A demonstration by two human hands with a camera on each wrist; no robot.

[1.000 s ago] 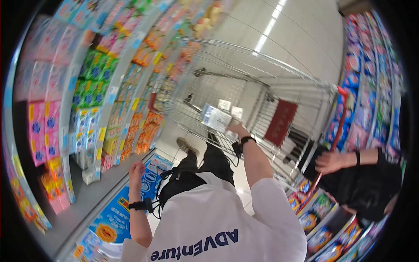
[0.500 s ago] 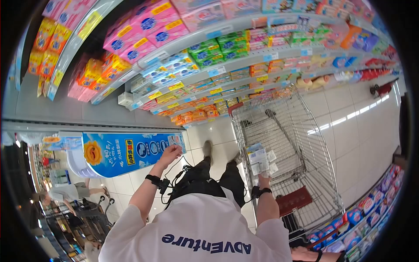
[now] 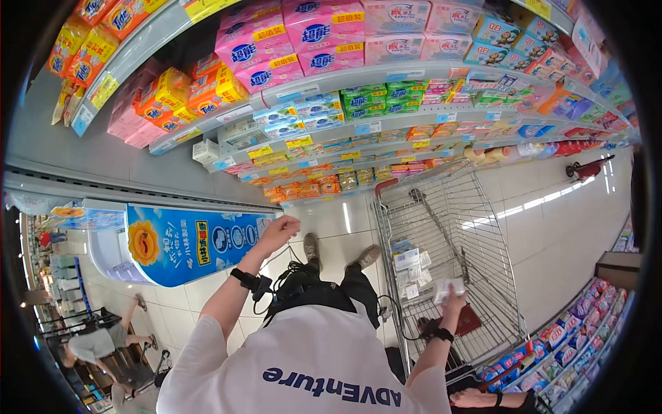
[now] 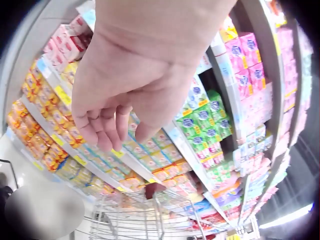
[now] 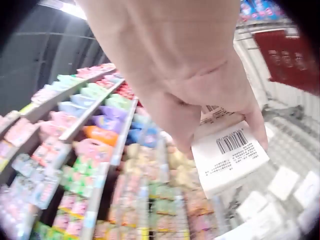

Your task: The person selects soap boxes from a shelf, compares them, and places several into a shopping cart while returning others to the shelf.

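My right hand (image 3: 453,303) pinches a small white box (image 5: 231,156) between thumb and fingers, over the shopping cart (image 3: 476,228). Black print and a barcode face the right wrist camera. In the head view, several white boxes (image 3: 411,270) lie in the cart basket beside that hand, one pack larger and partly blue. My left hand (image 3: 281,231) hangs in the air at waist height with its fingers loosely curled, holding nothing. The left wrist view shows this hand (image 4: 135,95) in front of shelves of packaged soap.
Stocked shelves (image 3: 276,96) run along the far side, with pink soap packs (image 3: 321,31) above. A blue display panel (image 3: 200,241) stands at left. Another person's hand (image 3: 476,398) is near the cart handle. Bagged goods (image 3: 572,331) fill the right shelves. People stand at far left.
My right hand has come away from the boxes in the cart, carrying one white box toward the handle end. The head view has swung left toward the shelves. My left hand stays free.
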